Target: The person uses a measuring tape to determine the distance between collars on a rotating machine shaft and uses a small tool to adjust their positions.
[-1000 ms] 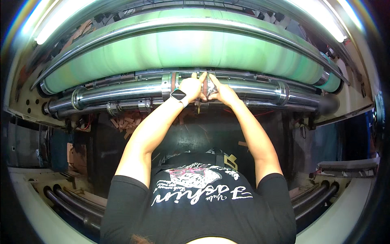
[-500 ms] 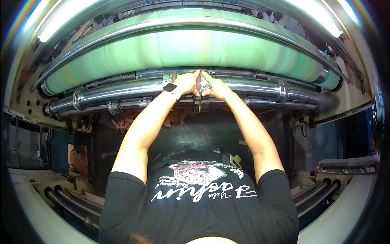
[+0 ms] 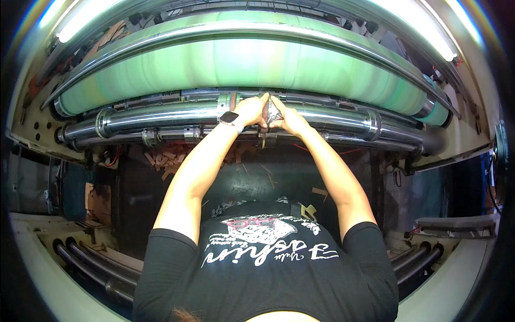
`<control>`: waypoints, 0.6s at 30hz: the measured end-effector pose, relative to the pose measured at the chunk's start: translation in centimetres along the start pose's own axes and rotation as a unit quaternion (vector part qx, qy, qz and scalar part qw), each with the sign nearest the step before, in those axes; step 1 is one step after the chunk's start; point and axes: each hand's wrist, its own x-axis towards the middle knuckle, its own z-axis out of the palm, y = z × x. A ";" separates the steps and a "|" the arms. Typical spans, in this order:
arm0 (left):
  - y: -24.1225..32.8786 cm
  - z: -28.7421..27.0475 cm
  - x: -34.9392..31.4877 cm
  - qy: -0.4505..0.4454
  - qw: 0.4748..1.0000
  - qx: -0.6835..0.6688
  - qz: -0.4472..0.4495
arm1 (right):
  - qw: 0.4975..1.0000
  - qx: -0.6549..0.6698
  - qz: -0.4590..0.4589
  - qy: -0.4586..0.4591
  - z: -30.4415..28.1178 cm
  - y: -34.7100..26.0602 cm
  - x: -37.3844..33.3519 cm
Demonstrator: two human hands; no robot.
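Note:
Both my arms reach forward to a long shiny steel roller (image 3: 161, 115) that runs across a big machine. My left hand (image 3: 249, 110), with a black wristwatch on the wrist, and my right hand (image 3: 287, 119) meet at the roller's middle. Between them they pinch a thin, narrow wooden strip (image 3: 264, 126) that hangs down in front of the roller. The fingertips press together above it. Behind the roller lies a large pale green cylinder (image 3: 241, 64).
Thinner steel bars (image 3: 166, 134) run below the main roller. Scraps of wood (image 3: 166, 158) litter the dark pit floor beneath. Cream machine side frames (image 3: 32, 107) stand left and right, with tube lights above. More dark rollers (image 3: 91, 265) lie at the lower left.
My hands have shifted slightly right along the roller and closed together; the thin strip now hangs between them.

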 end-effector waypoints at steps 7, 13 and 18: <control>-0.1 -0.9 1.3 -0.036 0.999 0.002 -0.011 | 1.000 0.007 -0.025 -0.006 -0.6 0.5 0.9; -0.7 -0.6 1.4 -0.021 1.000 -0.016 0.005 | 1.000 -0.014 -0.022 -0.011 -0.9 0.3 0.8; -0.6 -0.3 1.1 -0.010 1.000 -0.005 -0.005 | 1.000 -0.023 -0.011 -0.013 -0.8 0.2 0.7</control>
